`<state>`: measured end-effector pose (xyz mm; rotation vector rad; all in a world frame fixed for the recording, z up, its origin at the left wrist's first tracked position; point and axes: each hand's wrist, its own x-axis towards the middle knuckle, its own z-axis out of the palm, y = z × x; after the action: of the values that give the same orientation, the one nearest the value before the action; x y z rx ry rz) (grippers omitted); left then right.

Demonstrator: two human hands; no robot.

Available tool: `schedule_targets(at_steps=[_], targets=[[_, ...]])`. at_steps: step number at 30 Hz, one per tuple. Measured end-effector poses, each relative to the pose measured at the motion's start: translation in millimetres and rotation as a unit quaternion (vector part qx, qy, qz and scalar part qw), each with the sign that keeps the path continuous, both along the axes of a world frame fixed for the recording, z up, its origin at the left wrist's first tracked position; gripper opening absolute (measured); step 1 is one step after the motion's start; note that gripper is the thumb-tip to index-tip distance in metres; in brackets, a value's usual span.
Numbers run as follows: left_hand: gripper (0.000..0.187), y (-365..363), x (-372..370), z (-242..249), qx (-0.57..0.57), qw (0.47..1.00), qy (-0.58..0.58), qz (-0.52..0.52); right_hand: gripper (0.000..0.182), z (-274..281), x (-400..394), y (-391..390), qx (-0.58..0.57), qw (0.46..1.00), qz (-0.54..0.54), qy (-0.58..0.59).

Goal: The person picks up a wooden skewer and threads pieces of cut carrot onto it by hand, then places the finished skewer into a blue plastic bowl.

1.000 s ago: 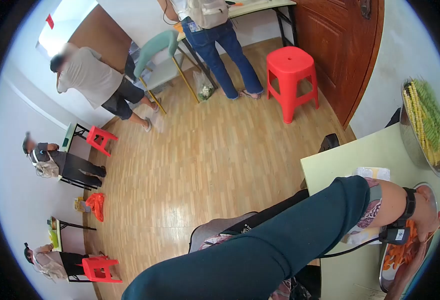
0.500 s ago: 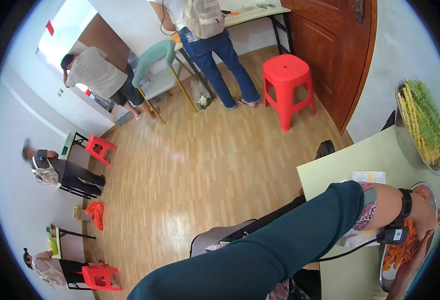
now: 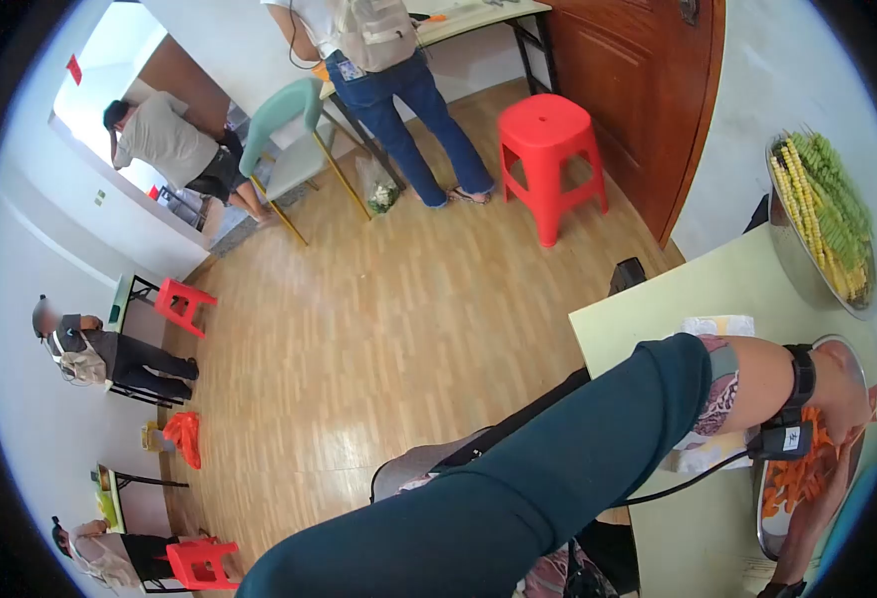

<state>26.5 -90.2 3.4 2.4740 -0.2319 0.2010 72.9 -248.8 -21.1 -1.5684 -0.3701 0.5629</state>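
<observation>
Fingers of the left hand (image 3: 845, 391) cannot be made out: the hand reaches toward three o'clock and runs into the dark rim of the view, so whether they are spread, curled or holding something is not clear. What shows is the back of the hand and the wrist, wrapped by a black strap with a small black box (image 3: 783, 439) and a thin cable trailing from it. The forearm is bare up to a patterned cuff, then a long teal sleeve (image 3: 518, 498) runs back to seven o'clock.

A second forearm (image 3: 819, 518), most likely the right one, rises from the five o'clock corner beside the tray; its hand is hidden under the left wrist and the picture's edge, so its grip cannot be judged either.

Orange carrot strips (image 3: 792, 478) lie in a metal tray (image 3: 760, 518) on the pale green table (image 3: 648, 329), directly under the left wrist and touching or nearly touching the hand; the exact contact is hidden. At two o'clock from the hand, well apart, a metal basin (image 3: 792, 269) holds yellow and green strips. A folded cloth or bag (image 3: 719, 325) lies on the table just beside the forearm.

Across the wooden floor stand a red stool (image 3: 548, 149) and other people at their own tables.
</observation>
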Motion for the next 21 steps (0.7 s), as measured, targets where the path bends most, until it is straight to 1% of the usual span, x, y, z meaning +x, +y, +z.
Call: schedule_targets(at_steps=[1,2,3,4,5,6,8,10,12,13,15,17,19,21], targets=[[0.031,-1.0,1.9,2.0,0.033,0.999,0.01,0.01,0.036,-4.1,10.6,-6.2,-0.002,1.0,-0.004,-0.001],[0.032,-2.5,3.2,2.6,0.065,0.997,0.02,0.021,0.036,-11.8,29.5,-13.9,0.006,0.996,0.082,0.017],[0.032,-2.9,9.4,-2.2,0.065,0.997,0.02,0.02,0.037,-12.4,34.0,-16.3,0.015,0.985,0.169,0.035],[0.032,-1.5,20.1,-10.5,0.034,0.999,0.019,-0.004,0.037,-14.6,33.1,-16.7,0.015,0.985,0.169,0.035],[0.033,-1.2,18.6,-10.1,0.002,0.999,0.018,-0.027,0.036,-10.9,22.1,-13.2,0.016,0.99,0.14,0.012],[0.033,-0.7,16.3,-9.5,0.003,1.0,0.018,-0.025,0.036,-9.0,15.8,-9.9,0.019,0.993,0.113,-0.01],[0.032,-1.0,7.6,-3.8,0.062,0.998,0.004,-0.019,0.035,-7.8,16.8,-9.6,0.003,0.993,0.115,-0.008],[0.033,1.6,26.8,-13.6,0.059,0.998,0.008,-0.029,0.034,-7.2,14.6,-6.2,-0.011,0.993,0.117,-0.007],[0.033,1.9,30.9,-17.8,0.055,0.998,0.014,-0.04,0.033,-7.7,7.3,-1.8,-0.004,1.0,0.001,0.028],[0.033,2.6,32.8,-20.2,0.063,0.997,0.01,-0.035,0.033,-10.6,12.0,-2.0,-0.004,1.0,0.005,0.029],[0.034,1.8,34.9,-19.9,0.071,0.997,0.005,-0.031,0.032,-14.0,23.8,-6.5,-0.004,0.997,0.076,0.012],[0.033,2.3,38.9,-19.7,0.086,0.994,0.007,-0.061,0.032,-14.0,23.7,-6.9,-0.012,0.997,0.075,0.012],[0.032,2.0,45.5,-25.8,0.08,0.995,0.01,-0.058,0.032,-11.1,16.6,-7.2,-0.023,0.997,0.074,0.013],[0.032,1.5,38.0,-21.4,0.073,0.996,0.012,-0.055,0.033,-7.7,10.1,-5.8,-0.008,0.998,0.065,0.023]])
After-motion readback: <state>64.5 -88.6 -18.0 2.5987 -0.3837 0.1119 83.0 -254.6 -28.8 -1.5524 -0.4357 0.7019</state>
